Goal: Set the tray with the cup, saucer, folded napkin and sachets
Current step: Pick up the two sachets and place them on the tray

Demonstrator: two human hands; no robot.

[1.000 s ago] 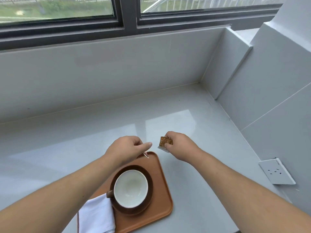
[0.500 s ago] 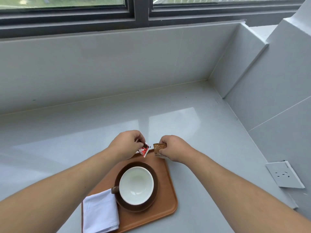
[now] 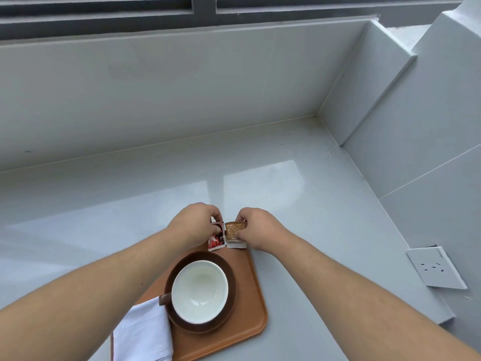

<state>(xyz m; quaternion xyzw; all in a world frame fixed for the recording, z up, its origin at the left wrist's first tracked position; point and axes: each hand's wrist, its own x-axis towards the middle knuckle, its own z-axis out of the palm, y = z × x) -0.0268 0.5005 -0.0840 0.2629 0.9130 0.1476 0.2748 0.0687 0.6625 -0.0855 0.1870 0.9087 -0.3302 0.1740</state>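
Observation:
An orange-brown tray (image 3: 253,306) lies on the grey counter. On it a white cup (image 3: 200,291) with a brown handle stands upright on a dark brown saucer (image 3: 231,303). A folded white napkin (image 3: 143,333) lies at the tray's near left. At the tray's far edge my left hand (image 3: 196,222) pinches a red sachet (image 3: 216,237), and my right hand (image 3: 256,226) pinches a tan sachet (image 3: 234,234). The two sachets lie side by side, low over the tray's far end.
A grey tiled wall (image 3: 156,100) rises behind the counter under a dark window frame (image 3: 203,9). Another tiled wall closes the right side, with a white socket plate (image 3: 434,268) on it. Bare counter (image 3: 104,204) spreads to the left and beyond the tray.
Both hands have come down and together over the tray's far end. The red and tan sachets now show flat, side by side, where they were held apart before.

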